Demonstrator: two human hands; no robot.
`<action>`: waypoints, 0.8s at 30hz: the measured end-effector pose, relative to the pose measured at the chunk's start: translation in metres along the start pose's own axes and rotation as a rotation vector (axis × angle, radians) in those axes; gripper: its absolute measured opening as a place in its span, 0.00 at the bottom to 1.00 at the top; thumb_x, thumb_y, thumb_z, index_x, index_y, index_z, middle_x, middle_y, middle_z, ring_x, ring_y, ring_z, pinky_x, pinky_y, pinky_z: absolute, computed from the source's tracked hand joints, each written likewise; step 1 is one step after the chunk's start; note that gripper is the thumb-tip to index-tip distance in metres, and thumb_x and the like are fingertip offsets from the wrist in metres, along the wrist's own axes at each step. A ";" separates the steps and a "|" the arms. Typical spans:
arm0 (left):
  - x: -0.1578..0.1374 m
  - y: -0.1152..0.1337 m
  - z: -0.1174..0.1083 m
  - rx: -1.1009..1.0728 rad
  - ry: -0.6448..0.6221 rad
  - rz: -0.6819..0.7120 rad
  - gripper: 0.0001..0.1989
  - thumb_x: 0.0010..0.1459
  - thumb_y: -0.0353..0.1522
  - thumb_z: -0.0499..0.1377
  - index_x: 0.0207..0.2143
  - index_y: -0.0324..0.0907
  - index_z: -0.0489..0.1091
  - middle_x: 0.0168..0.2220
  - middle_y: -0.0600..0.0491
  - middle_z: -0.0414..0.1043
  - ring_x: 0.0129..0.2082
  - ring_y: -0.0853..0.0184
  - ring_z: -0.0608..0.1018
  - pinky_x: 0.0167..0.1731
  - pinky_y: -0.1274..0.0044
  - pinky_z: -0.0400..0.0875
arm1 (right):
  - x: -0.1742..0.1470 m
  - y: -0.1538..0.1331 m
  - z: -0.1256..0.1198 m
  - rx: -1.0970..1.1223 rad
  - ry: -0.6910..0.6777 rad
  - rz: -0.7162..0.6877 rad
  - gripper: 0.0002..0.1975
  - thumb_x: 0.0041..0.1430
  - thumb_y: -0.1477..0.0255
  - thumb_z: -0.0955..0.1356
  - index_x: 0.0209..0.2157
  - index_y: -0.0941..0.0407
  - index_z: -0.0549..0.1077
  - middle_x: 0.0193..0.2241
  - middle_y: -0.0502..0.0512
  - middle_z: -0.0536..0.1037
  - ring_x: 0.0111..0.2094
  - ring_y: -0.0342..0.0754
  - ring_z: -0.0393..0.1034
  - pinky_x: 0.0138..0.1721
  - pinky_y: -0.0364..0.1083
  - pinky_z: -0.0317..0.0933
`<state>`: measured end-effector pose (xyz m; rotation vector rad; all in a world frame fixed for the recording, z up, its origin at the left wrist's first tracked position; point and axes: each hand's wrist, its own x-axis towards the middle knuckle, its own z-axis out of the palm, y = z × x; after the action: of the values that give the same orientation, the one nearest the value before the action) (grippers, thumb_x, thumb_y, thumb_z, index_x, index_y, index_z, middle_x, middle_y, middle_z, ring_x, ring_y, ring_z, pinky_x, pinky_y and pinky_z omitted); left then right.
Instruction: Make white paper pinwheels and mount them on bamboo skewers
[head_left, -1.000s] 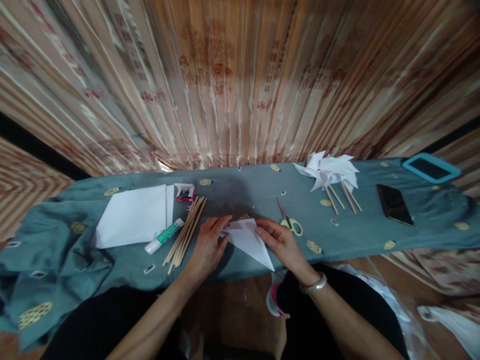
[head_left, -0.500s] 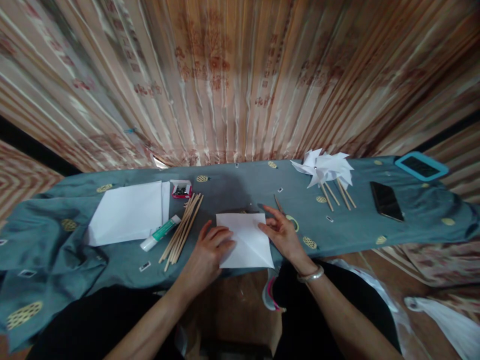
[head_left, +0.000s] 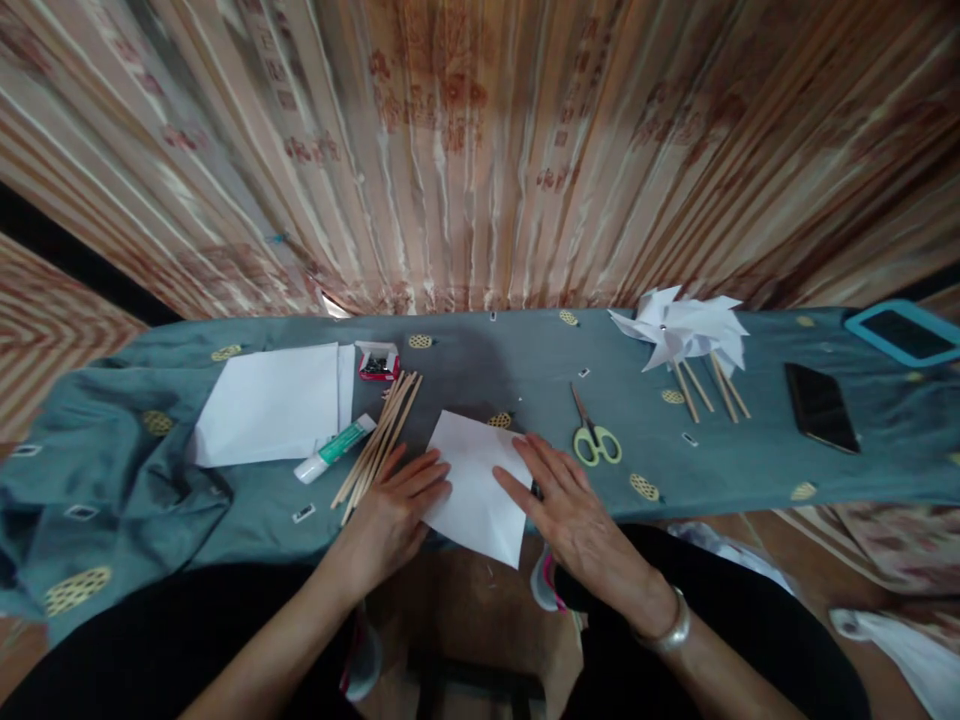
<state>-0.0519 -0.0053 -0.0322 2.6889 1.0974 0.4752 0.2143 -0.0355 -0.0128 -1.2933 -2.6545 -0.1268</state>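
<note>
Your left hand lies at the left edge of a white sheet of paper, its fingertips over the edge; you can't tell from here whether the thumb pinches from below, as it is hidden. Your right hand is spread, thumb and fingers apart, with the tips on the right part of the same sheet. The sheet sits between your hands at the near edge of the cloth-covered bench, turned at a slant, its near corner reaching out past that edge.

Just left of your left hand you have a bundle of wooden sticks, with a glue stick beside it. Farther left is a stack of white paper, and at the sticks' far end a small open red-and-white box holds small dark pieces.

To the right of the sheet, beyond your right hand, lie scissors with pale green handles, blades pointing far. Farther right you have white paper pinwheels on sticks, then a dark phone and a blue-framed tablet.
</note>
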 end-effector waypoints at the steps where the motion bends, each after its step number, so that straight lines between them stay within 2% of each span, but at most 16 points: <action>1: -0.001 0.003 -0.001 0.008 0.001 -0.007 0.20 0.51 0.21 0.56 0.48 0.38 0.71 0.54 0.43 0.73 0.58 0.52 0.70 0.59 0.51 0.56 | 0.001 -0.002 0.000 0.001 0.009 -0.020 0.28 0.60 0.85 0.61 0.61 0.54 0.61 0.64 0.66 0.59 0.67 0.62 0.44 0.59 0.64 0.54; 4: -0.001 0.014 -0.002 0.023 0.034 0.014 0.19 0.55 0.24 0.57 0.50 0.38 0.70 0.55 0.43 0.72 0.58 0.52 0.70 0.60 0.50 0.52 | 0.004 -0.006 0.000 0.038 0.066 -0.087 0.19 0.64 0.81 0.60 0.54 0.57 0.69 0.61 0.62 0.65 0.66 0.60 0.47 0.61 0.65 0.50; 6: -0.002 0.019 0.000 0.016 0.088 0.048 0.14 0.59 0.25 0.55 0.47 0.41 0.71 0.52 0.47 0.75 0.56 0.55 0.72 0.61 0.52 0.52 | 0.006 -0.005 0.001 0.098 0.101 -0.112 0.14 0.66 0.78 0.60 0.48 0.59 0.72 0.58 0.62 0.69 0.64 0.58 0.53 0.61 0.63 0.51; 10: -0.005 0.020 0.004 -0.031 0.156 0.060 0.10 0.64 0.26 0.53 0.40 0.41 0.73 0.43 0.52 0.80 0.47 0.61 0.77 0.56 0.59 0.61 | 0.011 0.004 0.004 0.353 0.079 -0.075 0.13 0.68 0.75 0.59 0.44 0.57 0.74 0.50 0.59 0.76 0.56 0.52 0.66 0.59 0.58 0.57; 14: -0.006 0.018 0.001 -0.125 0.163 0.000 0.11 0.65 0.28 0.51 0.43 0.40 0.74 0.41 0.50 0.80 0.41 0.63 0.78 0.42 0.68 0.72 | 0.018 0.015 0.008 0.670 0.034 0.094 0.11 0.66 0.71 0.62 0.41 0.55 0.76 0.42 0.57 0.80 0.48 0.50 0.72 0.56 0.55 0.60; 19: -0.005 0.017 -0.005 -0.309 0.130 -0.188 0.13 0.66 0.30 0.50 0.41 0.40 0.75 0.39 0.49 0.79 0.39 0.65 0.78 0.40 0.74 0.75 | 0.032 0.022 0.015 0.903 -0.013 0.432 0.10 0.62 0.64 0.67 0.35 0.54 0.77 0.35 0.52 0.81 0.38 0.49 0.74 0.42 0.48 0.66; 24: -0.005 0.014 -0.005 -0.322 0.097 -0.335 0.14 0.66 0.32 0.49 0.36 0.41 0.74 0.38 0.48 0.79 0.39 0.64 0.80 0.41 0.74 0.75 | 0.048 0.020 0.018 0.907 -0.027 0.487 0.12 0.62 0.63 0.66 0.33 0.55 0.77 0.30 0.51 0.80 0.32 0.47 0.73 0.36 0.45 0.63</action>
<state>-0.0483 -0.0178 -0.0243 2.1737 1.3358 0.6605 0.1992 0.0165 -0.0211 -1.4777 -1.8783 1.0197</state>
